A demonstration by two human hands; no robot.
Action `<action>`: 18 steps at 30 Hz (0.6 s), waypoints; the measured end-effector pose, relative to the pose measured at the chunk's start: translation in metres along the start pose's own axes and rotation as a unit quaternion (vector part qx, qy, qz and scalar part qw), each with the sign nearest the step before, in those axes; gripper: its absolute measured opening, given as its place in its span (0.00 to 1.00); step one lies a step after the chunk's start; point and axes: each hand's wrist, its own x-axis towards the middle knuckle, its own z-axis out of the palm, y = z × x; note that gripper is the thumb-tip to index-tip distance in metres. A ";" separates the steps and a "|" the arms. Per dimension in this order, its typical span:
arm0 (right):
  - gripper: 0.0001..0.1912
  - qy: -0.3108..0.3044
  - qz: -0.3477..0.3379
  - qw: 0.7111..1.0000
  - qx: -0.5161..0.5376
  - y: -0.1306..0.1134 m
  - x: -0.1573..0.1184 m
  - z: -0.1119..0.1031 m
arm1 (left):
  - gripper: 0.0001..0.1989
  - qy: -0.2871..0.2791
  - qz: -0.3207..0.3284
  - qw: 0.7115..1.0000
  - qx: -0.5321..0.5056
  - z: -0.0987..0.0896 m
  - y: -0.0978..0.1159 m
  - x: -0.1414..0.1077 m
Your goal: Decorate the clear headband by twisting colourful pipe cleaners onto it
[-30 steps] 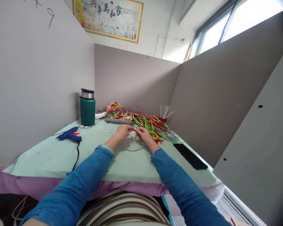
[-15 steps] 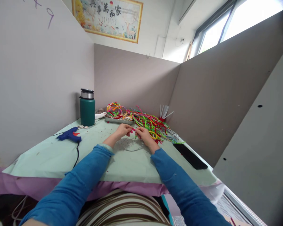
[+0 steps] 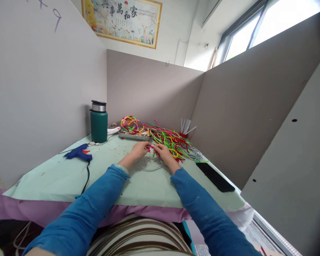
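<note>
My left hand [image 3: 140, 149] and my right hand [image 3: 163, 153] meet over the middle of the table, fingertips almost touching. Both are closed in a pinch on a small pink pipe cleaner [image 3: 150, 147], which shows between the fingers. A thin pale grey loop [image 3: 152, 170] curves below the hands; where its ends go is hidden by them. Just beyond my right hand spreads a pile of pipe cleaners [image 3: 173, 139] in red, green, yellow and pink. Behind my left hand is a metal tray [image 3: 132, 136] holding coiled colourful pieces [image 3: 129, 124].
A blue glue gun [image 3: 80, 153] with a black cord lies at left, near a green bottle [image 3: 99, 124]. White sticks [image 3: 186, 125] stand in a red holder at the back. At right lies a black flat object [image 3: 215, 176]. Grey panels [image 3: 154, 85] enclose the pale green tablecloth [image 3: 149, 193].
My left hand has shifted slightly to the right and turned a little, with the pink piece still between the fingers. The grey loop has moved slightly right. My right hand stays nearly in place.
</note>
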 end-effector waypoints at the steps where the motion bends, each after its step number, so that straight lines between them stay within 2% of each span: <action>1: 0.19 0.000 0.000 1.000 0.000 0.000 0.000 0.000 | 0.15 0.003 0.005 1.000 0.013 -0.001 0.001 -0.001; 6: 0.19 -0.002 -0.004 1.000 -0.011 0.002 0.001 -0.001 | 0.12 0.002 0.016 0.999 0.042 -0.004 0.004 -0.003; 11: 0.19 -0.010 -0.005 1.000 -0.012 0.002 0.001 -0.002 | 0.12 -0.001 0.002 1.000 0.006 -0.006 0.004 -0.001; 14: 0.19 -0.016 -0.010 1.000 -0.014 0.001 0.000 -0.001 | 0.13 -0.007 -0.024 0.999 -0.043 -0.007 0.004 -0.001; 18: 0.17 -0.029 -0.019 0.999 -0.018 0.000 -0.002 -0.001 | 0.15 -0.046 -0.098 0.985 -0.134 -0.009 0.005 -0.002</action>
